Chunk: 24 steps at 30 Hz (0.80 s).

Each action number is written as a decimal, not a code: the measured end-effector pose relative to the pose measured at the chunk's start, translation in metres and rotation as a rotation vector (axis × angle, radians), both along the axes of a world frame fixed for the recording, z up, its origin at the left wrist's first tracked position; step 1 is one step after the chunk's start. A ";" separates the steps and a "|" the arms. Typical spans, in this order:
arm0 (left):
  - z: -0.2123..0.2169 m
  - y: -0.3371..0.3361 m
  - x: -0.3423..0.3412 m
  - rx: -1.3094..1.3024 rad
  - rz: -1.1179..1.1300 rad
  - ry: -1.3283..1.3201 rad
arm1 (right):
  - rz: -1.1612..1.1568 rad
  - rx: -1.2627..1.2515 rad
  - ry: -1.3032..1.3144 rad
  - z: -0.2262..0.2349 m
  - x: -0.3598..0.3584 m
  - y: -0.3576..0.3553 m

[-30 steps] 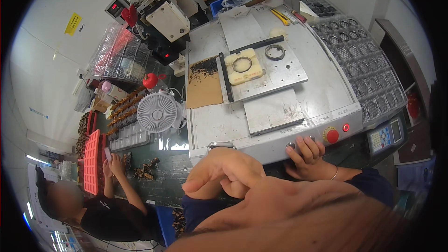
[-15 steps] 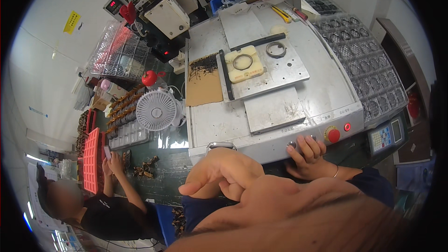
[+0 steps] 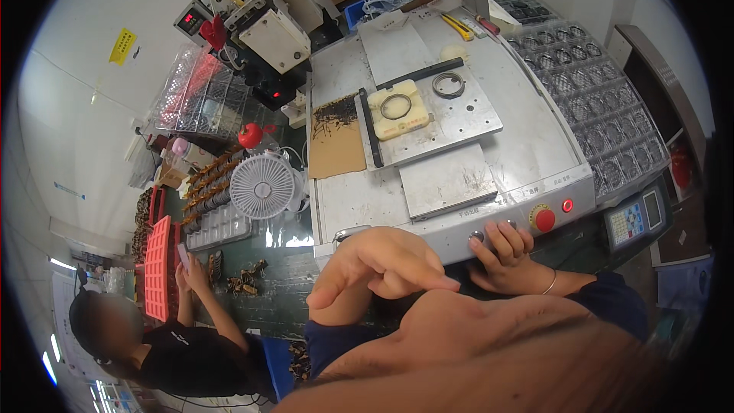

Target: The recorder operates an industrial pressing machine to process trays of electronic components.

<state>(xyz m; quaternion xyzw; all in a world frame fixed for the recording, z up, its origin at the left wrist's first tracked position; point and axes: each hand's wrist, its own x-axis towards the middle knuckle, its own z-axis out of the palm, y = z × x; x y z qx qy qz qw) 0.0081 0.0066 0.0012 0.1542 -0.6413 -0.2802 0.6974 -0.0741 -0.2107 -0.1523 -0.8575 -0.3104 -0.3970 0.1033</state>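
Two bare hands work at the front edge of a grey metal machine table (image 3: pixel 535 138). Right hand (image 3: pixel 508 256) rests loosely curled fingertips on small grey push-buttons (image 3: pixel 478 235) on the front panel, with a round red button (image 3: pixel 544 219) just beside at 1 o'clock. Left hand (image 3: pixel 382 264) hovers near, holding nothing, fingers loosely bent, forefinger stretched toward 3 o'clock. A cream square fixture with a metal ring (image 3: pixel 397 108) lies at 12 o'clock, well apart. A white desk fan (image 3: pixel 262 186) stands at 10 o'clock.
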 end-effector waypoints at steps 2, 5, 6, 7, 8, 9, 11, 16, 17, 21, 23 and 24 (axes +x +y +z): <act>0.000 0.000 0.000 0.029 0.012 0.015 | -0.018 0.037 0.015 -0.004 -0.001 0.002; -0.001 -0.003 0.001 -0.002 -0.003 0.028 | -0.009 -0.005 -0.008 0.004 0.001 -0.001; -0.001 -0.003 0.000 -0.016 -0.007 0.029 | -0.008 -0.004 -0.008 0.004 0.000 -0.001; -0.001 -0.003 0.000 -0.021 -0.003 0.023 | -0.005 -0.007 -0.004 0.005 0.000 -0.001; -0.001 -0.003 0.000 -0.024 0.000 0.020 | -0.003 -0.009 0.000 0.005 0.000 -0.001; -0.002 -0.002 0.001 -0.027 0.001 0.017 | -0.004 -0.009 0.000 0.004 0.000 -0.001; -0.003 0.000 0.001 -0.016 0.026 0.019 | -0.003 -0.013 0.006 0.004 0.000 -0.001; -0.003 0.000 -0.001 -0.006 0.046 0.029 | -0.012 0.019 0.005 -0.004 -0.001 0.003; -0.003 0.001 -0.001 -0.004 0.049 0.030 | -0.023 0.048 0.011 -0.006 -0.001 0.004; -0.002 0.003 -0.005 0.020 0.072 0.054 | -0.024 0.032 0.019 -0.003 -0.002 0.002; -0.002 0.002 -0.006 0.028 0.089 0.070 | -0.009 -0.006 0.003 0.001 0.000 -0.001; -0.002 0.002 -0.007 0.031 0.096 0.075 | -0.008 -0.006 0.002 0.001 0.000 -0.001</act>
